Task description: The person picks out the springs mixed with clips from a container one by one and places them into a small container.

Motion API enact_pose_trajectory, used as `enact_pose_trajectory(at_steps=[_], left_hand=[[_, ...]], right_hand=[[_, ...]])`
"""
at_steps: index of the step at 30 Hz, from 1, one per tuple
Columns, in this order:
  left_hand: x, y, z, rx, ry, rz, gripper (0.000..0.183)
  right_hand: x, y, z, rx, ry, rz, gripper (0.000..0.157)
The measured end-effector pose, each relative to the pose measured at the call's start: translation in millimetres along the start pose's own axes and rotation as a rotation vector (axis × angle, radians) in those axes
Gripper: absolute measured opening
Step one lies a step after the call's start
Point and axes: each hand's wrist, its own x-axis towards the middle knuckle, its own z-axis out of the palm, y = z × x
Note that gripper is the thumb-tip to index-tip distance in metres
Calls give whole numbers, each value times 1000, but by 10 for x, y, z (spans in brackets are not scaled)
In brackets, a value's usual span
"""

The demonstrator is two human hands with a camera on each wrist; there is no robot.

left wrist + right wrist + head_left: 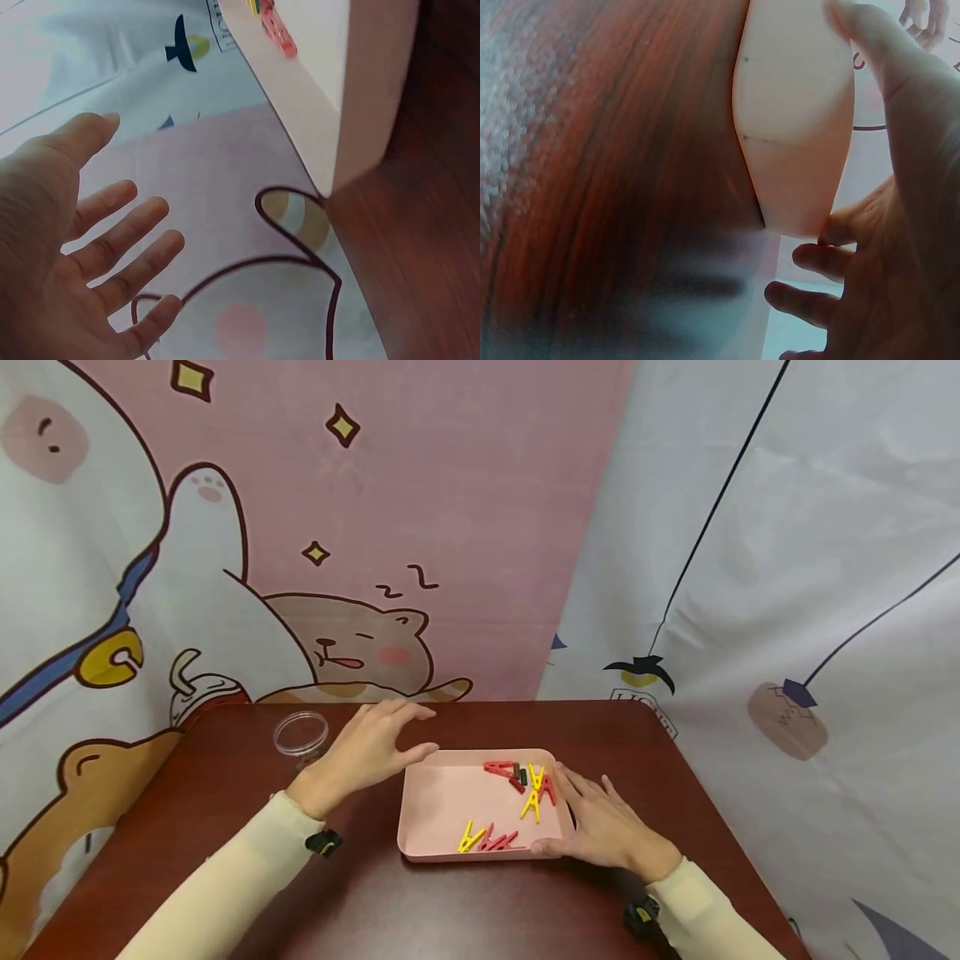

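Observation:
A shallow pink tray [442, 802] lies on the table. Inside it, red clothespins [498, 767] and yellow clothespins [468, 839] lie in loose groups, with some small dark pieces [522, 775] among those at the back right. My left hand [367, 747] hovers by the tray's back left corner, fingers spread and holding nothing; the left wrist view shows its palm apart from the tray. With thumb on the front rim and forefinger at the right side, my right hand [603, 822] holds the tray's near right corner; its other fingers stand off it.
A clear round container [300, 732] stands on the dark red wooden table [465, 910] at the back left, partly hidden by the left hand and wrist. Printed cloth [480, 527] hangs behind the table and along its sides.

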Motion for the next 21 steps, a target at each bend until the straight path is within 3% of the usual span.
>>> enact_pose_trajectory(at_steps=[13, 21], left_hand=[[337, 309, 329, 4, -99, 115, 49], [494, 489, 541, -23, -206, 145, 43]], right_hand=[[23, -7, -10, -15, 7, -21, 140], [13, 13, 2, -11, -1, -4, 139]])
